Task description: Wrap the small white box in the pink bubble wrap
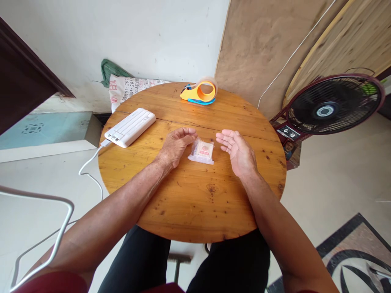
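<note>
A small square packet in clear, crinkled wrapping lies flat on the round wooden table. Pale contents with red print show through the wrapping. Just left of it, my left hand rests with its fingers loosely bent and the thumb a little apart from them. Its fingertips come close to the wrapping's upper left edge; whether they touch it I cannot tell. On the other side, my right hand is open, palm turned towards the packet, with a gap between them and nothing in it.
A yellow and blue tape dispenser stands at the table's far edge. To the left lies a white power bank with a white cable hanging off the table. A fan is at the right, and a printed sack sits behind.
</note>
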The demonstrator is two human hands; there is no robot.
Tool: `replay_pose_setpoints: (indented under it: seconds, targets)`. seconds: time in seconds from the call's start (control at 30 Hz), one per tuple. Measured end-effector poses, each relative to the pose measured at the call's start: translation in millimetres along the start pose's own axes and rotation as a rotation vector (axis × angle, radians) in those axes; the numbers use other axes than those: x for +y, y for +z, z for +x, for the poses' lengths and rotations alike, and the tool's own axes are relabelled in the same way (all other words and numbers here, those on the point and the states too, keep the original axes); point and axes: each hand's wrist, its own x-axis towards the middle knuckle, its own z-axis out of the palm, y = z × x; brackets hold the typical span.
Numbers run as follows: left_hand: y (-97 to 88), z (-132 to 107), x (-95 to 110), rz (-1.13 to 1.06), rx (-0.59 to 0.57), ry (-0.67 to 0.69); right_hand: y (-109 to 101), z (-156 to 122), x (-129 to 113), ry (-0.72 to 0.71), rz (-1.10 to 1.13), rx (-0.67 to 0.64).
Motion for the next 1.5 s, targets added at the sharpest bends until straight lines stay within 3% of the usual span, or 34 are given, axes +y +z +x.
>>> replay_pose_setpoints:
  seconds: [1.5]
  targets:
    - [0.3, 0.7, -0.5, -0.013, -0.005, -0.001, -3.3, 2.1, 2.5, -0.003, 0.017, -0.023]
